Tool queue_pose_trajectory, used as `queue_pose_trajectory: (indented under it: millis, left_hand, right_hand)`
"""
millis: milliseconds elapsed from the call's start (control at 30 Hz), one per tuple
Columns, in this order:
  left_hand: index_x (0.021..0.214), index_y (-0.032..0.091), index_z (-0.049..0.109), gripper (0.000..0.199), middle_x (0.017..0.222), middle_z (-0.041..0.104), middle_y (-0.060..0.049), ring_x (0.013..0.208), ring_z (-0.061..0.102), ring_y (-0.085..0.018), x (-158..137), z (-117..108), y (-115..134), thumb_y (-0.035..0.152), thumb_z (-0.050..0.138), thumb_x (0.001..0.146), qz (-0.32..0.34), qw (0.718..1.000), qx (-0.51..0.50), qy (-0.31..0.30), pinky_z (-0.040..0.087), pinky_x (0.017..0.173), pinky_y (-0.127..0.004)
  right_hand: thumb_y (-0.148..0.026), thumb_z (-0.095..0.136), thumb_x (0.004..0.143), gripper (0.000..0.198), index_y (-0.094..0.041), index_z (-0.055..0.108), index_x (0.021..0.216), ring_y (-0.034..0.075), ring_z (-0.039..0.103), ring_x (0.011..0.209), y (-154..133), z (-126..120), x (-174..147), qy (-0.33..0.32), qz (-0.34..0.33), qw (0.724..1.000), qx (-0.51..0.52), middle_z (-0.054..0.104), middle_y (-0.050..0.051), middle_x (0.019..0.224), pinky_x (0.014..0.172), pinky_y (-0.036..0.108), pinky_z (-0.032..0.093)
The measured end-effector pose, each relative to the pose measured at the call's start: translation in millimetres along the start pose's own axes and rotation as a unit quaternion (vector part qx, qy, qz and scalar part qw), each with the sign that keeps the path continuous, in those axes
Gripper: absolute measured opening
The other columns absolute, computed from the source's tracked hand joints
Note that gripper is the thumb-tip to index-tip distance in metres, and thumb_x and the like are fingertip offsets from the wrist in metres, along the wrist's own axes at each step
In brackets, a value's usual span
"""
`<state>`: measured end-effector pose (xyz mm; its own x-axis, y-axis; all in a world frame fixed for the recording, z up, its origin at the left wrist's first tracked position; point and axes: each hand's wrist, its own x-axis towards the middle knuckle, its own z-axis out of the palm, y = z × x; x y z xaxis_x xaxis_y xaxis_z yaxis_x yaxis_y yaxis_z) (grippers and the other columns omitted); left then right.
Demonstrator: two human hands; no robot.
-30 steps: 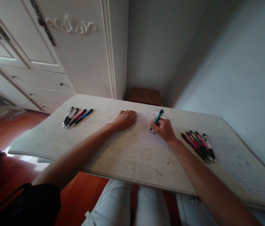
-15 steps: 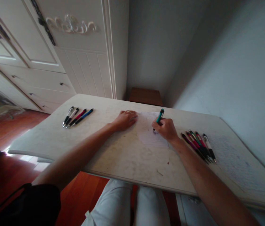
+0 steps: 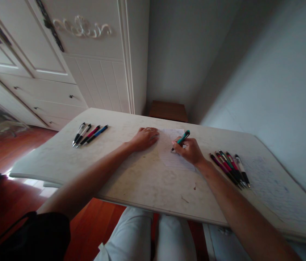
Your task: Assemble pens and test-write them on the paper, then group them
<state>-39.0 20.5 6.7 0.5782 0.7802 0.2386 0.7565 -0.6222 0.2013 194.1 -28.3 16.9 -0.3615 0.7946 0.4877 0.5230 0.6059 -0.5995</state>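
A teal pen (image 3: 183, 137) with a black grip is pinched in my right hand (image 3: 192, 150), its tip down on a sheet of lined paper (image 3: 173, 159). Faint writing shows on the sheet, too small to read. My left hand (image 3: 145, 139) lies flat at the sheet's left edge, fingers stretched out, a ring on one finger. To the right of my right hand, several pens (image 3: 230, 168) lie side by side in dark, red, green and white. Another group of pens (image 3: 89, 135), white, red and blue, rests at the far left.
The white table (image 3: 131, 174) has stains and small marks. At its right side lies a large sheet covered in writing (image 3: 275, 188). A white wardrobe (image 3: 98, 79) stands behind on the left, a brown wooden piece (image 3: 168, 110) beyond the back edge, and a wall (image 3: 272, 90) on the right.
My right hand has shifted the pen's tip left along the paper, and the pen leans over more to the right. My left hand stays where it was.
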Motion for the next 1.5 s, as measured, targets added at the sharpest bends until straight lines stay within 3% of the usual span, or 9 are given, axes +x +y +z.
queue_pose_trajectory:
  millis: [367,1133,1500]
  left_hand:
    - [0.123,0.021,0.061,0.036,0.137,0.056,-0.008,0.128,0.049,-0.023,0,-2,2,0.035,0.039,0.097,-0.007,1.000,0.006,-0.010,0.034,0.107,-0.042]
    - [0.124,0.019,0.061,0.037,0.137,0.055,-0.009,0.129,0.048,-0.024,0,-3,2,0.033,0.038,0.097,-0.001,1.000,-0.001,-0.012,0.033,0.108,-0.043]
    - [0.123,0.021,0.060,0.036,0.138,0.055,-0.008,0.129,0.047,-0.024,0,-1,1,0.035,0.039,0.098,-0.005,1.000,-0.002,-0.014,0.034,0.107,-0.042]
  right_hand:
    - [-0.035,0.052,0.087,0.035,-0.017,0.057,0.057,0.012,0.052,0.050,-1,-1,0,0.003,-0.003,1.000,-0.008,0.057,0.001,0.054,0.054,0.025,0.040]
    - [-0.034,0.051,0.080,0.037,-0.019,0.044,0.047,0.011,0.045,0.043,6,-9,2,0.001,0.039,0.995,-0.088,0.044,-0.001,0.044,0.049,0.026,0.033]
    - [-0.035,0.051,0.081,0.036,-0.018,0.049,0.050,0.013,0.051,0.046,11,-9,2,0.043,0.032,0.993,-0.103,0.052,0.003,0.049,0.052,0.027,0.035]
